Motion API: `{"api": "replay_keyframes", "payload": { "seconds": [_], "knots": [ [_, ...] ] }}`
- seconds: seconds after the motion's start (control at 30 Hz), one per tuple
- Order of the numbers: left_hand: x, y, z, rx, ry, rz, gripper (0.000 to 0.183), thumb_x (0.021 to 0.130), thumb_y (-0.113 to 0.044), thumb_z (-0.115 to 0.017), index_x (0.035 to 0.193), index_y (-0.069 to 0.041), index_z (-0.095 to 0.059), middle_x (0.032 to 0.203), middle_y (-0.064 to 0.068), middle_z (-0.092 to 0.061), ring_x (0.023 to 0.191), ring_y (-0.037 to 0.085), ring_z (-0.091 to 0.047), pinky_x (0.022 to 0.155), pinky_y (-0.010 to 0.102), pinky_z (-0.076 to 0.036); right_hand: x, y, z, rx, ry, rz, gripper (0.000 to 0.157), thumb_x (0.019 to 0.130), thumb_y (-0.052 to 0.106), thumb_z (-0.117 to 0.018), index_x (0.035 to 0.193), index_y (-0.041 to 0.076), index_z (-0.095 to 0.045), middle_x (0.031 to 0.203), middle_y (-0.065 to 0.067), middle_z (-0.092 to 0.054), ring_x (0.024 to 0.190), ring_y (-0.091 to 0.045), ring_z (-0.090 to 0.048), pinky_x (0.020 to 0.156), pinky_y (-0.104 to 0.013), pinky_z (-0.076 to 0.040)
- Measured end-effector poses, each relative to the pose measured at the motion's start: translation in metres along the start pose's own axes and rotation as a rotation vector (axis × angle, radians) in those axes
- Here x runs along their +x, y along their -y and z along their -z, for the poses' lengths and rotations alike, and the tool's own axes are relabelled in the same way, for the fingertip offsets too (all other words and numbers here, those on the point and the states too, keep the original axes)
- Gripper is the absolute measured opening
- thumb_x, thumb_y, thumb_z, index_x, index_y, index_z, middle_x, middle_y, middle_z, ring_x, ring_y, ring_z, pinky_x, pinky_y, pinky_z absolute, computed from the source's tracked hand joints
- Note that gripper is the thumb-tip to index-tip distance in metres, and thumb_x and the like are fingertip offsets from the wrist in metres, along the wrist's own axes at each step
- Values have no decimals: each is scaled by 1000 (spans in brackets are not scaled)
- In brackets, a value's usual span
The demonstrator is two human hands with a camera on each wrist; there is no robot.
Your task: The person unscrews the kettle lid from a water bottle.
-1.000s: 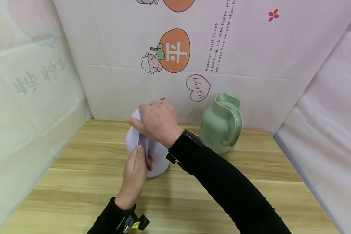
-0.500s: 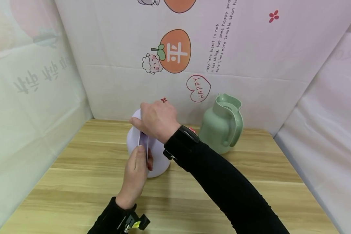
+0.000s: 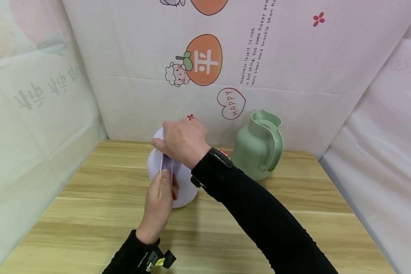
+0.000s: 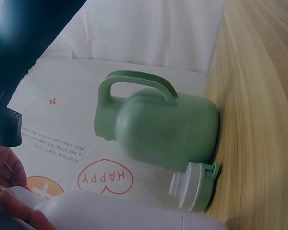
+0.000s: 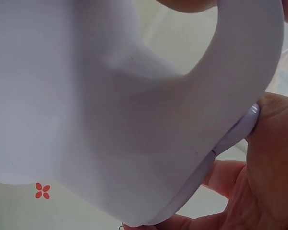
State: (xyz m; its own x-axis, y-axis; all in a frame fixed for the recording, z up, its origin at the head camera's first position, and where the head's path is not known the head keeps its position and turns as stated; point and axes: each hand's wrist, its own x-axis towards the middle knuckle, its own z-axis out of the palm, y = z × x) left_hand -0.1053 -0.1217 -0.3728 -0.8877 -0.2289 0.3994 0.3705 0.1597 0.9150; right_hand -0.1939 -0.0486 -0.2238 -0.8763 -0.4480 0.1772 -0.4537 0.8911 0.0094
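A lavender insulated jug [image 3: 186, 190] stands on the table, left of centre in the head view. My left hand [image 3: 157, 205] grips its handle, thumb lying along the near side and fingertips showing through the gap. Over the jug's top, my right hand [image 3: 186, 140] holds the lid [image 5: 237, 129]; in the right wrist view its fingers and palm wrap the lid's edge. The jug's pale side [image 4: 115, 211] fills the bottom of the left wrist view. Most of the jug's mouth is hidden under the right hand.
A green insulated jug [image 3: 257, 148] stands at the back right, its open top showing. Beside its base lies a green and white stopper [image 4: 194, 187]. A small red tag [image 3: 224, 153] shows near my right sleeve. White printed cloth [image 3: 140, 102] walls the table in.
My right wrist has shifted slightly to the left and turned a little while the hand stays at the jug's top. The left hand and both jugs look still.
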Motion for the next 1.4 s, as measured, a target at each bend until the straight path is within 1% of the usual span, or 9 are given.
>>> {"api": "replay_keyframes", "payload": {
  "seconds": [0.2,0.43,0.5,0.63,0.87,1.0,1.1,1.3,1.4],
  "knots": [
    [3,-1,1,8,-11,-21,50,117,-28,-29,80,-5,-53,61,8,-49,56,22,-50,57,30,-44,-1,0,-3,6,-27,5,44,99,67,-52,96,23,-60,72,0,-59,70,-20,-54,52,-34,-46],
    [3,-1,1,7,-17,-3,49,116,-29,-30,82,-5,-55,65,8,-52,58,19,-53,58,30,-50,-1,0,-4,8,-34,6,43,99,66,-52,94,23,-60,71,0,-59,69,-20,-54,52,-33,-45],
    [3,-1,1,13,-15,-3,49,116,-29,-31,81,-5,-55,64,7,-52,57,18,-53,57,29,-48,-1,0,-4,6,-30,3,43,99,65,-52,94,23,-60,71,0,-59,68,-20,-54,52,-34,-46],
    [3,1,0,22,-10,-4,48,116,-28,-32,80,-6,-55,60,6,-49,54,18,-49,53,28,-42,0,-1,-5,2,-31,13,44,99,65,-52,92,23,-59,71,0,-58,68,-21,-54,52,-33,-46],
    [4,1,-1,2,6,4,48,116,-28,-32,78,-5,-52,60,4,-47,53,16,-47,51,27,-41,2,-3,-4,-1,-33,61,45,100,65,-51,92,22,-62,73,1,-60,70,-19,-56,54,-33,-46],
    [5,1,-1,-15,17,1,49,116,-28,-33,77,-4,-50,59,2,-44,52,16,-45,51,28,-41,4,-5,-4,-34,-44,99,46,102,64,-50,90,20,-62,71,1,-59,67,-17,-57,55,-33,-45],
    [6,1,-2,-27,17,3,49,116,-28,-33,77,-4,-50,58,1,-43,52,15,-45,51,28,-40,4,-6,-5,-48,-63,121,46,102,61,-50,87,20,-61,68,2,-59,63,-16,-57,54,-33,-44],
    [4,2,-3,-24,-10,36,41,113,-24,-46,77,-6,-50,61,1,-46,53,12,-45,50,26,-38,6,-6,-5,-50,-75,140,44,102,57,-51,83,19,-60,67,1,-59,61,-17,-57,52,-33,-42],
    [3,2,-2,-16,-24,46,38,111,-23,-52,76,-6,-53,62,1,-49,53,11,-46,49,26,-38,6,-7,-5,-50,-77,144,44,102,57,-51,82,19,-60,67,1,-59,61,-17,-57,52,-34,-42]
  ]
}}
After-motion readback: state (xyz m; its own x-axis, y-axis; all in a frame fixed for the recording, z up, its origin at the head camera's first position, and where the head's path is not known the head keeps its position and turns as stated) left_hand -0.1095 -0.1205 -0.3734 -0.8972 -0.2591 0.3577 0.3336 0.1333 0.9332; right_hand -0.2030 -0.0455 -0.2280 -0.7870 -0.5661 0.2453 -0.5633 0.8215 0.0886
